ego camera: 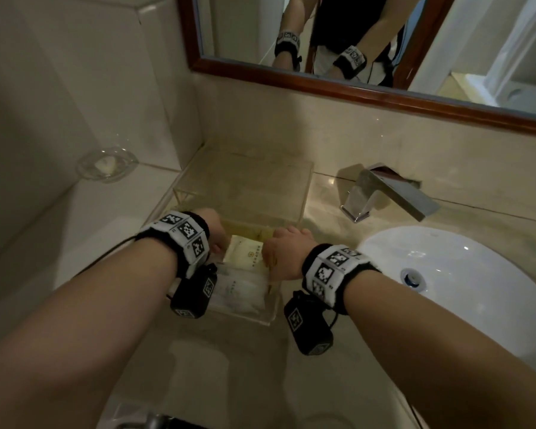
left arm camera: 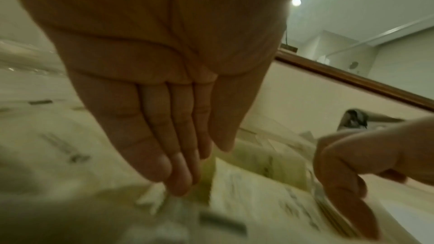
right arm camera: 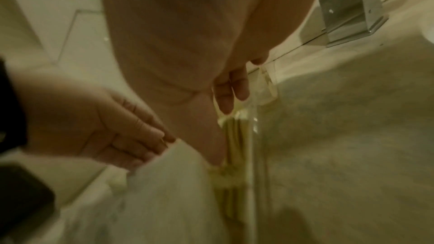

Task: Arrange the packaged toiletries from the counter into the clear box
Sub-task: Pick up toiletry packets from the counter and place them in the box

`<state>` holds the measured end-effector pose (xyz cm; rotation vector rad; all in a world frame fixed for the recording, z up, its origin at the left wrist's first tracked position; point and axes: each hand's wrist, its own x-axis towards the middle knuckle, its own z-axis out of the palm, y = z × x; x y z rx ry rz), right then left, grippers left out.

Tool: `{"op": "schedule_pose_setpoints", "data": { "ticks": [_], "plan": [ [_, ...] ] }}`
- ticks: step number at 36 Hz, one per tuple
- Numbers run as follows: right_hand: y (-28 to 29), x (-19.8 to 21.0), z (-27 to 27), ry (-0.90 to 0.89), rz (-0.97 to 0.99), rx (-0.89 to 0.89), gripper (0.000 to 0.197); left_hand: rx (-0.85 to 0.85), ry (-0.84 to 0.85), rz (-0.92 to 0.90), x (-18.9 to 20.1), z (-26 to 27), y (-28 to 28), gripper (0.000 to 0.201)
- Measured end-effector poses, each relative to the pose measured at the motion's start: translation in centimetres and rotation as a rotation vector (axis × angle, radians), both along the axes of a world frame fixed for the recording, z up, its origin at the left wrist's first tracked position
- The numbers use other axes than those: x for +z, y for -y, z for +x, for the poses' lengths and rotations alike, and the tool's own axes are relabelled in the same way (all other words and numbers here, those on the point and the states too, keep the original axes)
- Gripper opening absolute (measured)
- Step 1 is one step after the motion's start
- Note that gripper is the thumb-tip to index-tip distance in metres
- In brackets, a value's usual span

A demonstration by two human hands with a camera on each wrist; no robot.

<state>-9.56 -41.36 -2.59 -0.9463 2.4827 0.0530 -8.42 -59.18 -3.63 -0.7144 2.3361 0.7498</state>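
A clear box (ego camera: 274, 308) stands on the counter between my wrists. Flat cream and white toiletry packets (ego camera: 245, 257) lie inside it, one partly over another (ego camera: 242, 292). My left hand (ego camera: 218, 239) reaches into the box from the left; its fingers (left arm camera: 180, 179) are straight and together, with the tips on the packets (left arm camera: 253, 196). My right hand (ego camera: 287, 252) reaches in from the right. Its fingers (right arm camera: 223, 103) point down along the standing edges of the packets (right arm camera: 232, 136), against the box's right wall. Both palms are hidden in the head view.
A chrome faucet (ego camera: 384, 193) and a white basin (ego camera: 461, 274) lie to the right of the box. A glass soap dish (ego camera: 107, 164) sits on the ledge at the left. More clear plastic (ego camera: 245, 187) stands behind the box, below the wood-framed mirror (ego camera: 353, 88).
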Motion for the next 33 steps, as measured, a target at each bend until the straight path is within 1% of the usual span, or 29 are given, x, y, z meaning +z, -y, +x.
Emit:
{"op": "schedule_pose_setpoints", "data": {
  "ticks": [1, 2, 3, 5, 6, 7, 8, 10, 12, 15, 18, 20, 23, 27, 30, 33],
  "plan": [
    [0.2, 0.6, -0.2, 0.047, -0.028, -0.043, 0.030, 0.033, -0.059, 0.038, 0.7, 0.3, 0.4, 0.023],
    [0.5, 1.3, -0.4, 0.099, -0.079, -0.100, 0.029, 0.046, -0.102, 0.018, 1.2, 0.5, 1.2, 0.023],
    [1.0, 1.8, -0.5, 0.146, -0.141, -0.162, 0.029, 0.049, -0.133, -0.045, 1.8, 0.7, 2.0, 0.023],
    [2.2, 2.4, -0.4, 0.214, -0.250, -0.264, 0.029, 0.001, -0.180, -0.234, 2.9, 1.5, 3.4, 0.027],
    [3.0, 2.5, -0.2, 0.251, -0.297, -0.297, 0.030, -0.028, -0.192, -0.321, 2.9, 1.9, 4.2, 0.030],
    [3.8, 2.5, 0.1, 0.303, -0.335, -0.327, 0.032, -0.031, -0.190, -0.369, 2.8, 2.3, 4.8, 0.033],
    [4.4, 2.4, 0.3, 0.368, -0.365, -0.357, 0.033, -0.042, -0.180, -0.390, 2.5, 2.5, 5.3, 0.038],
    [5.9, 2.2, 0.8, 0.488, -0.366, -0.417, 0.037, -0.072, -0.141, -0.375, 1.8, 3.1, 6.1, 0.047],
    [7.3, 1.9, 1.3, 0.547, -0.328, -0.443, 0.042, -0.107, -0.111, -0.361, 1.4, 3.6, 6.3, 0.053],
    [9.1, 0.7, 1.4, 0.534, -0.287, -0.445, 0.048, -0.154, -0.102, -0.396, 1.0, 4.0, 6.5, 0.056],
    [10.2, 0.2, 1.4, 0.531, -0.267, -0.462, 0.049, -0.246, -0.099, -0.441, 0.8, 4.1, 6.6, 0.051],
    [10.7, 0.1, 1.5, 0.535, -0.268, -0.458, 0.050, -0.273, -0.091, -0.440, 0.7, 4.1, 6.9, 0.050],
    [11.2, 0.3, 1.4, 0.489, -0.239, -0.387, 0.043, -0.298, -0.072, -0.449, 0.7, 3.8, 7.0, 0.042],
    [11.4, 1.0, 1.5, 0.427, -0.176, -0.283, 0.040, -0.336, -0.019, -0.446, 0.8, 3.7, 7.1, 0.041],
    [11.3, 0.8, 1.6, 0.368, -0.121, -0.243, 0.037, -0.361, -0.035, -0.466, 0.8, 3.4, 7.1, 0.034],
    [11.2, 0.7, 1.5, 0.270, -0.052, -0.199, 0.035, -0.361, -0.072, -0.439, 0.7, 3.3, 7.0, 0.031]
  ]
}}
